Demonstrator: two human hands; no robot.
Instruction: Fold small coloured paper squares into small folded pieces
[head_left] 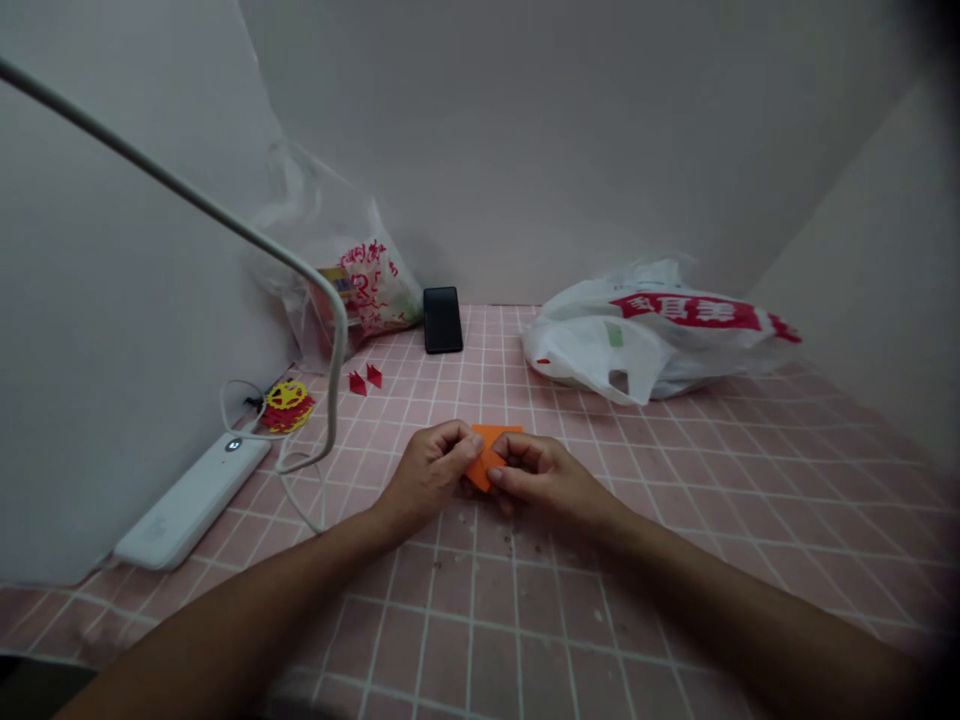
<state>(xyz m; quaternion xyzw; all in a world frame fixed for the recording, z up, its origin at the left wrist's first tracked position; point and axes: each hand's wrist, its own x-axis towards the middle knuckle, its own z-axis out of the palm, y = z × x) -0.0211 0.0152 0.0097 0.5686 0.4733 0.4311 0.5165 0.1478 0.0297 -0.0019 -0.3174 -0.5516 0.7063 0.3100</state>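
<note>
A small piece of orange paper [487,458] is held between my two hands over the pink tiled tabletop [495,610]. My left hand [436,462] pinches its left side, thumb on top. From the right, my right hand [544,475] grips the other side with thumb and bent forefinger. The paper looks folded, with a slanted lower edge, though my fingers cover parts of it. Two small red folded-paper pieces [365,379] lie further back on the left.
White power bank [191,505] and cable [341,340] are at left, beside red and yellow cut-out discs [287,404]. A black phone [442,320] rests at the back, between a clear plastic bag [375,280] and a white plastic bag [652,330]. Walls enclose the sides and back.
</note>
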